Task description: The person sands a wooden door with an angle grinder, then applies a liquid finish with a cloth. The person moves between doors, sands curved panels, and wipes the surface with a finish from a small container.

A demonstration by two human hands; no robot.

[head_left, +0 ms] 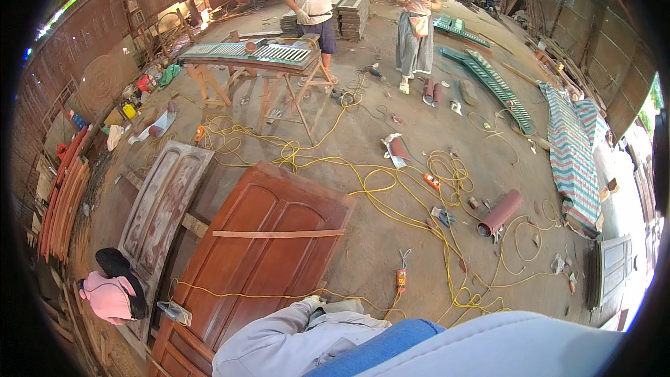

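My left hand, in a pale glove at the end of a grey sleeve, is low beside the near edge of a red-brown panelled wooden door. Its fingers are mostly hidden, so whether it holds anything does not show. I cannot make out my right hand. A narrow wooden strip lies across the door. At the door's left edge rests a small power tool, and a yellow cord runs from near it over the door towards my left hand.
A whitish door lies left, beside a crouched pink-and-black figure. Yellow cords tangle over the floor, with orange sockets and a red-brown roll. Two people stand behind a trestle table.
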